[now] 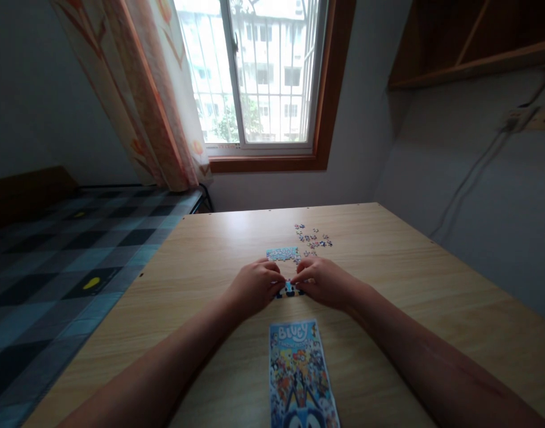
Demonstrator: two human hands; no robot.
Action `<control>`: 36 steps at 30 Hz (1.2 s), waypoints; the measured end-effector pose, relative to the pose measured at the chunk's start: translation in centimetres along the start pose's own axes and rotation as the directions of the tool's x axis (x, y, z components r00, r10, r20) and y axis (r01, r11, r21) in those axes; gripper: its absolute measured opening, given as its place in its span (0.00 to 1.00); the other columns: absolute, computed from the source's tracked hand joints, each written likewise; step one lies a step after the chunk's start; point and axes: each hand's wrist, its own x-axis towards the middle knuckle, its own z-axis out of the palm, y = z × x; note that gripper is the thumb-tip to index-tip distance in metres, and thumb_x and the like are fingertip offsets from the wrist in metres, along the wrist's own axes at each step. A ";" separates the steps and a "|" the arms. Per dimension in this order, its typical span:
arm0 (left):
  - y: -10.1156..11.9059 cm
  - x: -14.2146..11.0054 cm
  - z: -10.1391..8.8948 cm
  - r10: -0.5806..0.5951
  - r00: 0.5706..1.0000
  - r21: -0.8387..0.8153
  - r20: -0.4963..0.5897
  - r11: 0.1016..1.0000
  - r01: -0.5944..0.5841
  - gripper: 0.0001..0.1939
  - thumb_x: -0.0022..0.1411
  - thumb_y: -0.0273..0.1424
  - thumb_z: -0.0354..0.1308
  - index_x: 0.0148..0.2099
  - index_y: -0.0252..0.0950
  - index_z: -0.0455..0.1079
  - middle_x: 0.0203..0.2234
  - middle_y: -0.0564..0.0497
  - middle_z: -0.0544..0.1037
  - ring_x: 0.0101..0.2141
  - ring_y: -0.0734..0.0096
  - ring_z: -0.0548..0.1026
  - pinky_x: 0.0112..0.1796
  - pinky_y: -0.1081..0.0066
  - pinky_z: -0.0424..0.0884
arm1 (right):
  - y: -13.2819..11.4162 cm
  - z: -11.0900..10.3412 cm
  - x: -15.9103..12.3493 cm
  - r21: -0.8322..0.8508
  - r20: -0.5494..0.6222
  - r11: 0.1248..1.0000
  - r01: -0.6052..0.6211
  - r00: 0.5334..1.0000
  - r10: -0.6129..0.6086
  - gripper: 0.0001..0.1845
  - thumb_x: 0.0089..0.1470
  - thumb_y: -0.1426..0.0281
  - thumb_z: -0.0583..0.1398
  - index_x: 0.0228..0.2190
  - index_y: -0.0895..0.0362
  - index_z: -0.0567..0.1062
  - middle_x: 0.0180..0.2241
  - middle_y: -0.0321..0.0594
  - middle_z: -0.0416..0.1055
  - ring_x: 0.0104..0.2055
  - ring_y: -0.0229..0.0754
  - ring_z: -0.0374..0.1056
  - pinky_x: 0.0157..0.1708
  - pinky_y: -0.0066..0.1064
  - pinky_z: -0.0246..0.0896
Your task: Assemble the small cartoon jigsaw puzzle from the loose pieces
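My left hand (257, 285) and my right hand (325, 283) meet at a small joined section of jigsaw puzzle (291, 290), dark and blue in colour, lying on the table. Each hand is closed, with thumb and fingers pinching at the section's left and right sides. The fingers cover part of it. Just beyond them lies another joined puzzle section (281, 253), light blue, with an uneven lower edge. Nearer to me is a printed Bluey picture sheet (299, 368), crowded with cartoon figures, between my forearms.
Loose jigsaw pieces (316, 239) are scattered beyond my right hand on the wooden table (210, 255). A bed with a checked cover (89, 255) stands along the left. Behind the table are a barred window (272, 83) and a curtain (152, 89); a cable (469, 172) hangs at right.
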 end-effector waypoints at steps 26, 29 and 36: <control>-3.7 0.3 0.1 -0.401 0.861 -0.182 -0.314 0.915 0.360 0.07 0.63 0.33 0.60 0.34 0.36 0.76 0.29 0.51 0.78 0.28 0.72 0.71 0.35 0.69 0.67 | 5.4 -1.8 -1.1 -0.037 -0.542 0.970 -0.240 0.820 0.183 0.09 0.58 0.65 0.63 0.36 0.54 0.83 0.33 0.42 0.78 0.40 0.48 0.71 0.48 0.42 0.64; -3.6 0.4 0.1 -0.413 0.856 -0.184 -0.310 0.910 0.372 0.07 0.62 0.32 0.59 0.32 0.36 0.74 0.28 0.51 0.77 0.28 0.72 0.70 0.35 0.69 0.66 | 6.1 -1.6 -1.1 -0.005 -0.582 0.953 -0.304 0.776 0.244 0.09 0.57 0.65 0.63 0.35 0.55 0.83 0.33 0.42 0.78 0.38 0.47 0.70 0.47 0.41 0.64; -3.6 0.4 -0.1 -0.428 0.850 -0.164 -0.307 0.904 0.396 0.07 0.59 0.31 0.57 0.30 0.36 0.73 0.26 0.51 0.76 0.28 0.71 0.70 0.34 0.69 0.66 | 6.6 -1.4 -1.0 0.009 -0.609 0.942 -0.334 0.745 0.270 0.08 0.56 0.66 0.63 0.33 0.55 0.83 0.33 0.42 0.79 0.36 0.46 0.70 0.46 0.40 0.65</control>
